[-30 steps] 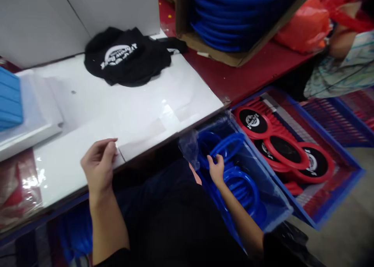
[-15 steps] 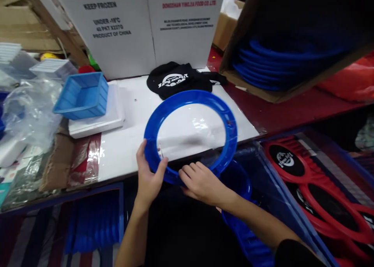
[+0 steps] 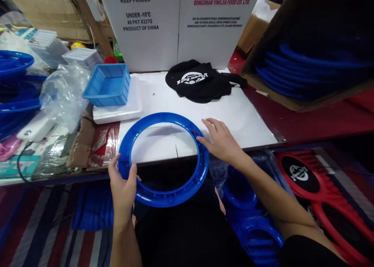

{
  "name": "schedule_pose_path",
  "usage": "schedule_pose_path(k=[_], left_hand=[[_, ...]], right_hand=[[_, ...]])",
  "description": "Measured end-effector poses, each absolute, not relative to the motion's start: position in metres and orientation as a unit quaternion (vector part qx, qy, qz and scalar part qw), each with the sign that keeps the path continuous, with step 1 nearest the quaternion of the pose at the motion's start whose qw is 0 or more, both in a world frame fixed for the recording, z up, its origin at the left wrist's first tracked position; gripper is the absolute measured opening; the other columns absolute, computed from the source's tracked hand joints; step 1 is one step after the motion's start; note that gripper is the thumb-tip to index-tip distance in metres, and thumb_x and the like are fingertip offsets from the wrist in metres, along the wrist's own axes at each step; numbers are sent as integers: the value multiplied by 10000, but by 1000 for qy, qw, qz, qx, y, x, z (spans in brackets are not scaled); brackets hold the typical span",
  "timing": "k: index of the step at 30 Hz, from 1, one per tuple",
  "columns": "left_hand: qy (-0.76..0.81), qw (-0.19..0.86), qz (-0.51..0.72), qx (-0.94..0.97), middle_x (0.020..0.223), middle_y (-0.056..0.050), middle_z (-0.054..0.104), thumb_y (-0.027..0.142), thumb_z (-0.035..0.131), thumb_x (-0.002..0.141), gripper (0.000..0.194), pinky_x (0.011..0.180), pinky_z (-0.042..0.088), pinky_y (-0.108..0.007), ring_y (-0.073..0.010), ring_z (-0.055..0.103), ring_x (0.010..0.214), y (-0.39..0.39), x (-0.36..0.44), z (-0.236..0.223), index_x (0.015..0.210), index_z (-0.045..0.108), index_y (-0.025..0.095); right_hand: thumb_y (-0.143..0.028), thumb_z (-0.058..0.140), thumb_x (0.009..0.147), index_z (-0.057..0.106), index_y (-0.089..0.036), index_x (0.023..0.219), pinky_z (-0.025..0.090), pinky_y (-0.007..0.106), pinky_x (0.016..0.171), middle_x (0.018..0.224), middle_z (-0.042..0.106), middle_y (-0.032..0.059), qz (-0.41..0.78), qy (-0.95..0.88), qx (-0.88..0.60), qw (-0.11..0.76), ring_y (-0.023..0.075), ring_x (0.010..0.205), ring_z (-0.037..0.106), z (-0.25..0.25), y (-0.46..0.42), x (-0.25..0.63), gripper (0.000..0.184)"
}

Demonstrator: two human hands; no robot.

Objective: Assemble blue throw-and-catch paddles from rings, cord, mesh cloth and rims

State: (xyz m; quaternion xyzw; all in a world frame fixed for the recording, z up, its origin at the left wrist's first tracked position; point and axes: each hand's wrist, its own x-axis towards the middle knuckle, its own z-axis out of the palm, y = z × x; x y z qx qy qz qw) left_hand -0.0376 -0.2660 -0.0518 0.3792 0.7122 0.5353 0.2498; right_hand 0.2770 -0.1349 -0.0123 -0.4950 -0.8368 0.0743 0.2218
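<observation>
A blue plastic ring [image 3: 169, 198] is tilted over the front edge of the white work surface [image 3: 154, 99]. My left hand [image 3: 124, 185] is closed on the ring's left side, thumb on the near face and fingers at the outer edge. Beside the right rim is my right hand [image 3: 223, 140], its fingers stretched out and apart; the thumb tip meets or overlaps the rim. A small reddish mark shows on the ring near that thumb. Behind the ring lie black fabric pieces [image 3: 198, 89] with white lettering.
A light-blue bin [image 3: 106, 82] rests on a white slab at left. A printed carton [image 3: 152, 45] stands behind. Blue rings fill a tilted box [image 3: 288, 99] at right. Red-rimmed black discs [image 3: 304, 177] lie lower right, beside more blue rings [image 3: 241, 197].
The ring has moved left and toward me in view, with my left hand still on it. My right hand has left the near rim and opened beside the right rim. The view has shifted.
</observation>
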Motion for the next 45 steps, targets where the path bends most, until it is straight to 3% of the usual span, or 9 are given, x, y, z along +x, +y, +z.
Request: schedule_pose_path(k=[5, 8, 11, 20, 25, 30, 33, 40, 45], left_hand=[[752, 186, 525, 353, 1377, -122, 490, 431, 739, 917, 600, 820, 655, -398, -201, 711, 929, -285, -12, -66, 1426, 475, 253], [762, 22, 431, 483, 1611, -206, 250, 391, 738, 923, 536, 1237, 365, -662, -446, 368, 1512, -292, -3, -52, 1387, 565, 186], [679, -13, 313, 664, 1703, -204, 215, 330, 709, 962, 424, 1279, 178, -744, -497, 146, 1612, -269, -7, -17, 1357, 617, 208], [412, 177, 140, 883, 1361, -149, 707, 182, 743, 854, 562, 1096, 517, -473, -327, 660, 1283, -78, -6, 12, 1396, 598, 207], [444, 153, 174, 865, 1222, -131, 752, 177, 595, 940, 436, 959, 546, -408, -288, 710, 1129, -82, -13, -6, 1376, 590, 185], [493, 116, 131, 852, 1114, -138, 725, 150, 557, 955, 315, 866, 543, -395, -296, 711, 1007, -105, -28, -2, 1249, 668, 173], [532, 87, 103, 836, 1133, -138, 694, 122, 534, 953, 320, 797, 536, -387, -289, 702, 926, -110, -32, 4, 1225, 691, 184], [610, 55, 241, 753, 1098, -132, 650, 42, 541, 898, 258, 840, 545, -394, -246, 662, 901, -112, -33, -15, 1026, 732, 160], [633, 93, 363, 678, 937, -70, 634, 71, 605, 865, 144, 812, 573, -383, -185, 625, 776, -124, -25, -28, 866, 710, 170]], right_hand=[[-395, 563, 998, 623, -152, 1396, 538, 560, 1048, 1248, 735, 182, 217, -802, -521, 198, 363, 1194, 671, -17, -121, 287, 470], [-297, 598, 968, 675, -183, 1305, 569, 473, 954, 1163, 769, 137, 272, -792, -510, 195, 305, 1067, 719, -13, -113, 276, 363], [-212, 629, 952, 692, -173, 1277, 567, 414, 915, 1117, 785, 112, 299, -789, -504, 182, 256, 997, 728, -11, -96, 264, 334], [-117, 521, 1007, 704, -175, 1290, 497, 367, 914, 1219, 773, 134, 141, -904, -401, 47, 279, 1090, 709, 15, -63, 218, 342], [-37, 449, 968, 638, -120, 1294, 481, 385, 872, 1159, 734, 187, 35, -923, -384, 6, 308, 1064, 682, 39, -76, 209, 386], [-69, 519, 908, 516, -156, 1307, 565, 350, 773, 936, 693, 31, 439, -788, -400, 165, 170, 740, 687, 46, -100, 198, 409], [-189, 528, 949, 442, -204, 1368, 624, 345, 673, 1107, 679, 56, 648, -638, -360, 206, 125, 661, 680, 49, -124, 192, 429], [-244, 680, 975, 238, -274, 1709, 665, 322, 803, 1553, 572, 163, 470, -856, -209, 59, 207, 1000, 776, 67, -198, 215, 858], [-159, 676, 958, 173, -361, 1712, 661, 359, 957, 1634, 461, 163, 675, -706, -194, 96, 196, 1154, 741, 73, -231, 222, 928]])
